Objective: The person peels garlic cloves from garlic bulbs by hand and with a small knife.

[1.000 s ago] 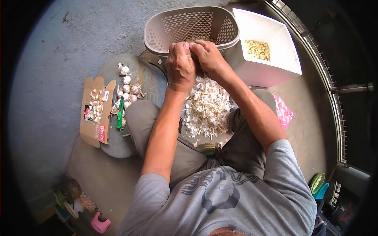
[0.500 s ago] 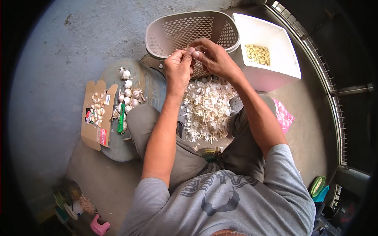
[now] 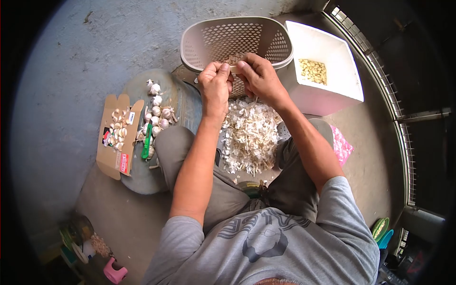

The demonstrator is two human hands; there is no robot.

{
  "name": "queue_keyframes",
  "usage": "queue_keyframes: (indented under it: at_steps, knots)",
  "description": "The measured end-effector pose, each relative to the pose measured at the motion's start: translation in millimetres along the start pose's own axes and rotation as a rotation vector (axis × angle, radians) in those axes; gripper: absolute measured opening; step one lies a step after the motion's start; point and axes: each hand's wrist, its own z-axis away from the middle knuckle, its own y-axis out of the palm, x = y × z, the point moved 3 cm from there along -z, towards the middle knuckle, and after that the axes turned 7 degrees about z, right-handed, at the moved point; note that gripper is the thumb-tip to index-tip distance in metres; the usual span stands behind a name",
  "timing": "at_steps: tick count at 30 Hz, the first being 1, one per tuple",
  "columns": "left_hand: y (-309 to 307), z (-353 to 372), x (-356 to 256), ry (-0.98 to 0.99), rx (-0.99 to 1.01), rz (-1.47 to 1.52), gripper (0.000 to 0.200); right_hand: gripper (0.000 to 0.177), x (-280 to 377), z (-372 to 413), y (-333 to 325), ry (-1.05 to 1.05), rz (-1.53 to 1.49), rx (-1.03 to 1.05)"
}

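My left hand (image 3: 215, 88) and my right hand (image 3: 260, 78) meet over the near rim of the grey perforated basket (image 3: 190, 40). Between their pinched fingertips is a small pale garlic clove (image 3: 234, 70), touched from both sides. Below them lies a large heap of white garlic peels (image 3: 250, 137). Whole garlic bulbs (image 3: 156, 111) and a green-handled cutter (image 3: 147, 141) rest on a round stool at the left. Beside them, an open cardboard box (image 3: 110, 159) holds loose cloves (image 3: 118, 128).
A white foam box (image 3: 342, 54) with peeled cloves (image 3: 313, 71) inside stands right of the basket. A pink bag (image 3: 342, 146) lies by my right knee. Further out are a pink object (image 3: 115, 271) at lower left and a green bowl (image 3: 380, 228) at lower right.
My right hand has turned and its fingers have come down closer to my left hand. The pale clove now shows between the fingertips. The whole view has shifted slightly.
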Motion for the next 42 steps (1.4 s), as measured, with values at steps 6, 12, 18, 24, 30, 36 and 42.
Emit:
queue_keyframes:
  at_steps: [6, 12, 18, 24, 30, 36, 42]
  knots:
    - [-7, -2, 5, -0.198, -0.125, 0.12, 0.023, 0.016, 1, -6, -8, 0.138, -0.577, 0.126]
    - [-13, -3, 15, -0.242, -0.049, 0.356, 0.016, 0.017, 18, -15, -50, 0.089, -0.588, 0.198]
    - [-10, -3, 22, -0.274, -0.019, 0.479, 0.015, 0.02, -12, -26, -65, 0.174, -0.459, 0.03]
    - [-10, -2, 23, -0.244, 0.028, 0.408, 0.016, 0.021, -28, -34, -73, 0.2, -0.395, 0.12]
    - [-9, 0, 26, -0.338, 0.028, 0.524, 0.021, 0.045, -42, -42, -59, -0.199, 0.693, -0.345]
    - [-14, -4, 33, -0.303, 0.04, 0.542, 0.026, 0.032, 28, 5, -3, -0.297, 0.537, 0.222]
    - [5, 5, 13, -0.222, 0.053, 0.307, 0.021, 0.023, 17, -8, -8, -0.021, 0.278, 0.155]
